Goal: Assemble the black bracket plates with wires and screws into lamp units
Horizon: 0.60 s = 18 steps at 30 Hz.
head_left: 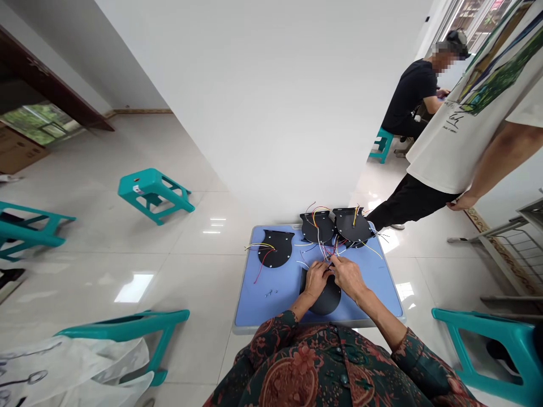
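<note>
On a blue table, a black rounded plate (326,299) lies nearest me, its upper part hidden under my hands. My left hand (316,280) rests over its upper left, with fingers closed in a pinch. From the right, my right hand (347,276) meets it, thumb and finger pinched together. Thin coloured wires (326,252) run to the fingertips of both hands; their exact ends are too small to make out. Just beyond lie more black plates (353,226) with red, yellow and white wires, partly stacked. Another wired black plate (275,249) is to the left.
Several small screws (270,293) lie on the blue tabletop (254,308). A white wall (271,113) rises behind the table. A standing person in a white shirt (449,135) is at the right; another person (411,96) sits beyond. Green stools (148,183) stand around on the tiled floor.
</note>
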Tool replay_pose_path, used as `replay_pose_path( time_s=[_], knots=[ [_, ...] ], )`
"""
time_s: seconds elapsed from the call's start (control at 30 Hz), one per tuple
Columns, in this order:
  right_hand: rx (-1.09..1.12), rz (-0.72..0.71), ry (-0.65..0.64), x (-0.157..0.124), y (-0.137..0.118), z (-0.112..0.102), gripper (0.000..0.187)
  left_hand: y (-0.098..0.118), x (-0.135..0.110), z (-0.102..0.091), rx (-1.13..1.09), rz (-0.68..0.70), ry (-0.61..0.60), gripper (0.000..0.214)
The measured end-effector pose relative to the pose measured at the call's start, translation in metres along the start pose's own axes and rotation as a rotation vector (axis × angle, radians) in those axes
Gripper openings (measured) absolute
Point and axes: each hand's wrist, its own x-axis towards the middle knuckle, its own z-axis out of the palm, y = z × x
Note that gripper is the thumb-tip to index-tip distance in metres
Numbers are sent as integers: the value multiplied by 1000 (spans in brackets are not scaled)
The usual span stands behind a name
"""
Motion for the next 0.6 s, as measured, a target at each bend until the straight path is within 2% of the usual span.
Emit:
replay_pose_path(
  time_s=[0.17,0.23,0.37,0.43,0.6],
  knots=[
    [-2,-123,-20,0,8,-6,28,1,0,-1,-7,19,-1,14],
    [1,-143,-20,-2,10,-7,28,0,0,-2,-2,19,1,15],
    [29,-21,25,-6,7,-1,9,0,0,-1,10,14,-3,19],
    [13,43,26,-6,3,4,11,0,0,-1,11,7,-6,21],
    [-10,-29,-9,0,1,6,19,2,0,-3,-2,1,-17,16]
  ],
)
